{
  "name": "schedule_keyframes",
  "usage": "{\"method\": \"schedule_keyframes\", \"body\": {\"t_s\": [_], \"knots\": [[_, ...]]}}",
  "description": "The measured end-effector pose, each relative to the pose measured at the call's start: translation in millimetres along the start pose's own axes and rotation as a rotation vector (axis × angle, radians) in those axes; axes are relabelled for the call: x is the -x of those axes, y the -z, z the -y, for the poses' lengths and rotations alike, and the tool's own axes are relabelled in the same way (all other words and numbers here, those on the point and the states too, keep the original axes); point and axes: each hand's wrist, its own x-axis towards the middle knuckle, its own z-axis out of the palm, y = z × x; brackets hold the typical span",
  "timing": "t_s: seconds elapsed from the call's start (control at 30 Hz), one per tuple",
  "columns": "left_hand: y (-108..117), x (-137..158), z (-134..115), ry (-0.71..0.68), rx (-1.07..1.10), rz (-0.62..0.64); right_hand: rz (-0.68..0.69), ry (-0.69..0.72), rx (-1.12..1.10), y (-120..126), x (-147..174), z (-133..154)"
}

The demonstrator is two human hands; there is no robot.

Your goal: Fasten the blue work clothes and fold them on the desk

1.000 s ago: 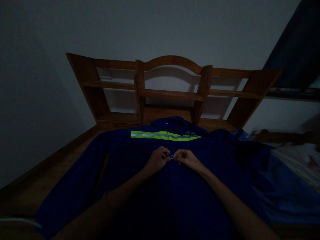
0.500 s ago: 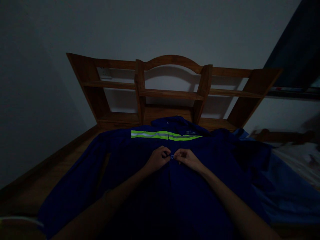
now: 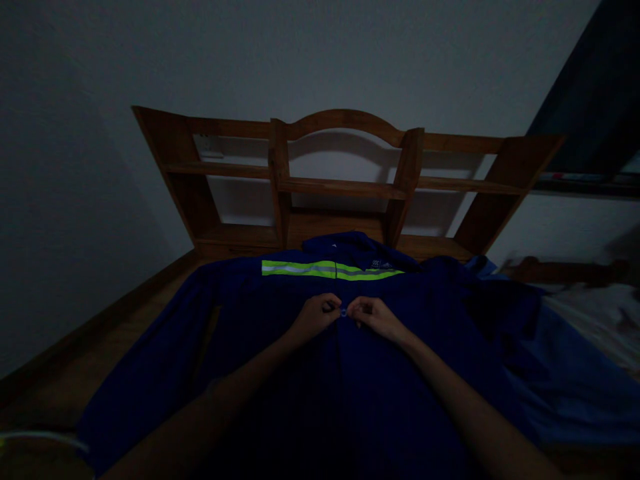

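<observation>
A dark blue work jacket (image 3: 400, 373) lies spread front up, its collar toward the wooden shelf and a yellow-green reflective strip (image 3: 300, 269) across the chest. At the front opening, just below the strip, sits a small pale round button (image 3: 343, 312). My left hand (image 3: 316, 316) pinches at the button's left side, fingertips on the jacket front. From the right, my right hand (image 3: 376, 317) pinches at the cloth edge beside the same button. Dim light hides how much cloth lies between the fingers.
Behind the jacket stands a wooden shelf unit (image 3: 345, 190) against the pale wall (image 3: 320, 60). Lighter blue cloth (image 3: 580, 380) lies at the right, with whitish fabric (image 3: 600, 313) beyond it. A thin pale curved object (image 3: 45, 437) shows at the lower left on the wooden surface (image 3: 115, 333).
Both hands stay at the button with almost no movement. The button has shifted very slightly left between the fingertips.
</observation>
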Motion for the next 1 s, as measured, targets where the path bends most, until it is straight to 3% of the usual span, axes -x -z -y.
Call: {"method": "schedule_keyframes", "body": {"t_s": [0.37,1.0], "knots": [[-2.3,-1.9,11.1,-0.011,0.058,0.025,-0.007,-0.012,0.011,1.5,0.2,-1.2],[-3.0,-1.3,8.7,-0.010,0.043,0.013,-0.022,0.002,0.018,-0.7,1.5,2.5]]}}
